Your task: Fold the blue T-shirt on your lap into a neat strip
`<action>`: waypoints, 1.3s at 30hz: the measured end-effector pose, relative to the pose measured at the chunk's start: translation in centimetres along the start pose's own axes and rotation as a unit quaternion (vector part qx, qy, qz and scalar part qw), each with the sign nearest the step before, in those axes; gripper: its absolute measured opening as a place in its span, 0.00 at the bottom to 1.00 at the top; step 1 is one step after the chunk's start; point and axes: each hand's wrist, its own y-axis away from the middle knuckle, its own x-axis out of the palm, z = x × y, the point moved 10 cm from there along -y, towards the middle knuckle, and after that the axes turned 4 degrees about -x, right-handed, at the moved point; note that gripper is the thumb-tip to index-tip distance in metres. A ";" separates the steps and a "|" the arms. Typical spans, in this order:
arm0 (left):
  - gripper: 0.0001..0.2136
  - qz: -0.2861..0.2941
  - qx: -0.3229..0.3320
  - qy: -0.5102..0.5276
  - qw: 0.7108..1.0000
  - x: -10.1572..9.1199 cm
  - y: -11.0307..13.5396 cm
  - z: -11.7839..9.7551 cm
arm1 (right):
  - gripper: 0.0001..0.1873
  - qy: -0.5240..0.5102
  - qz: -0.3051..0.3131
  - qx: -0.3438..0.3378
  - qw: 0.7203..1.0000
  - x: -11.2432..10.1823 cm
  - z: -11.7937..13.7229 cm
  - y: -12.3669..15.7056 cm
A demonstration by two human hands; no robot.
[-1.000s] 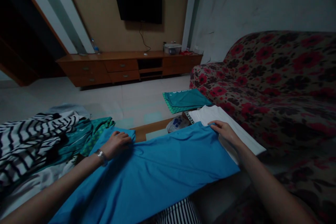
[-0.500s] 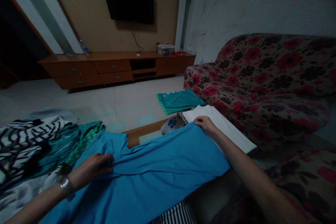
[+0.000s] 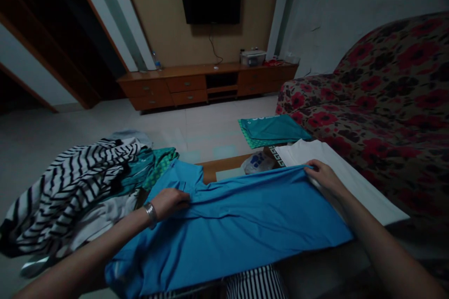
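Spread between both hands, a blue shirt [image 3: 228, 229] lay taut: the left hand [image 3: 170, 203] pinched a fold, fingertips buried in cloth; the right hand [image 3: 324, 177] clamped the far edge, thumb hidden.

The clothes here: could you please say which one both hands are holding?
The blue shirt, held by the left hand and right hand; the striped garment is untouched.

White print on the folded teal cloth [image 3: 275, 129] is cut off and unreadable; no other text shows.
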 end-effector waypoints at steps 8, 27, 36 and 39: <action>0.11 -0.040 -0.006 -0.005 0.999 -1.4 -2.7 1.2 | 0.21 -0.098 -0.028 0.094 0.990 -2.5 -2.2 4.1; 0.09 -0.028 0.212 0.072 0.974 -0.8 -7.5 -4.3 | 0.20 -0.024 -0.027 0.073 0.997 -3.3 -2.9 4.8; 0.03 -0.019 0.162 0.130 0.978 -5.0 -4.2 -1.7 | 0.21 -0.080 -0.072 0.059 0.992 -7.7 -0.1 5.6; 0.09 -0.041 0.137 0.201 0.969 -7.2 -1.4 -0.7 | 0.19 -0.131 -0.093 0.048 0.986 -9.5 2.1 6.3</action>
